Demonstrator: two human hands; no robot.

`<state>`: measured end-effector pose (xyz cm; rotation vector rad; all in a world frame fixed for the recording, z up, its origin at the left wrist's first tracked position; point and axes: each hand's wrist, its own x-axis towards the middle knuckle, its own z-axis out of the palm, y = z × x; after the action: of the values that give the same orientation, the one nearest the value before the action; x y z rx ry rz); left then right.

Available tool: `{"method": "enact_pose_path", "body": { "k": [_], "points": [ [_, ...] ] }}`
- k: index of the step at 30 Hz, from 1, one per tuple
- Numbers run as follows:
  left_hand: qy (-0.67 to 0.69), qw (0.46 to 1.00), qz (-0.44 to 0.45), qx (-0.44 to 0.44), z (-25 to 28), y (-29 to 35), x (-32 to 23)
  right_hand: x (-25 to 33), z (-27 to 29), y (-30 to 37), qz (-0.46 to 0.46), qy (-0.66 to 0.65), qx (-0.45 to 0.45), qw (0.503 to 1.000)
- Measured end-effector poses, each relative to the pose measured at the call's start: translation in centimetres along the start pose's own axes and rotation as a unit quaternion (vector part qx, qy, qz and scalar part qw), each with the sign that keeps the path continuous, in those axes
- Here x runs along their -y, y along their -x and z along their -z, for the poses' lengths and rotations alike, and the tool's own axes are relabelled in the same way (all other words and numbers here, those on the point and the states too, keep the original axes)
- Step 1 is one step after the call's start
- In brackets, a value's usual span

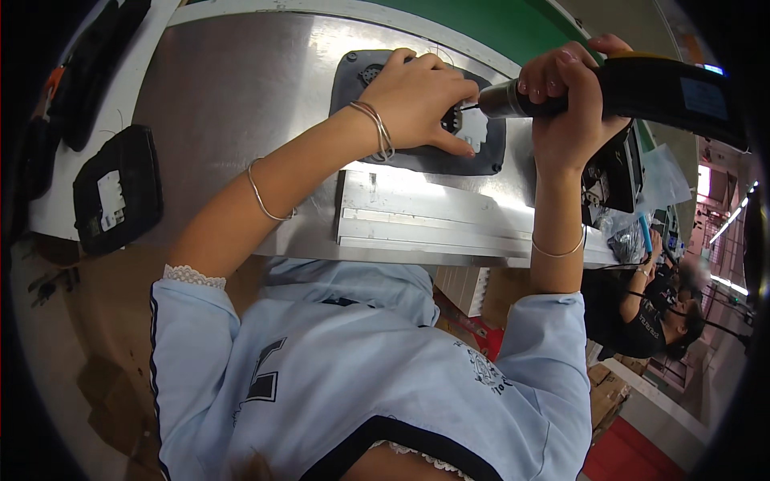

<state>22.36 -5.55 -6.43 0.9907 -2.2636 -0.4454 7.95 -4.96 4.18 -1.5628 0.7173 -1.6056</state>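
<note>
A dark grey plastic housing with rounded corners lies on the metal worktop. My left hand rests across its middle, fingers bent and apart, the thumb stretched out beside a white plate set in the housing. Under the palm, part of the housing is hidden. Coming from the right, my right hand is closed around a black power screwdriver with a metal nose. Its thin bit points left to the plate's upper edge, close to my left fingertips; whether it touches a screw cannot be made out.
Silver metal rails lie along the worktop's near edge. A similar dark housing with a white plate sits at far left. Right of my forearm are a black box-like part and clear plastic bags. Another person works beyond.
</note>
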Motion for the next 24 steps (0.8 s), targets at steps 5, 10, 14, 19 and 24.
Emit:
{"method": "enact_pose_path", "body": {
  "k": [5, 10, 14, 19, 24],
  "points": [
    [-0.013, 1.000, -0.003, -0.004, -0.2, 0.0, 0.0, -0.8, 0.2, 0.0, -0.015, -0.012, 0.010, 1.000],
    [-0.009, 1.000, 0.004, 0.004, 0.0, 0.1, -0.1, -0.8, -0.2, 0.3, -0.024, 0.008, 0.005, 1.000],
    [-0.011, 1.000, -0.001, 0.003, -0.1, 0.1, 0.0, -0.8, -0.4, 0.2, -0.017, 0.019, 0.017, 1.000],
    [-0.009, 1.000, 0.003, 0.004, -0.2, 0.0, -0.1, -1.0, -0.7, 0.0, -0.023, 0.002, 0.038, 0.999],
    [-0.017, 1.000, 0.015, 0.015, -0.2, 0.1, -0.1, -0.7, -1.4, -0.1, -0.029, 0.011, 0.047, 0.998]
  ]
}}
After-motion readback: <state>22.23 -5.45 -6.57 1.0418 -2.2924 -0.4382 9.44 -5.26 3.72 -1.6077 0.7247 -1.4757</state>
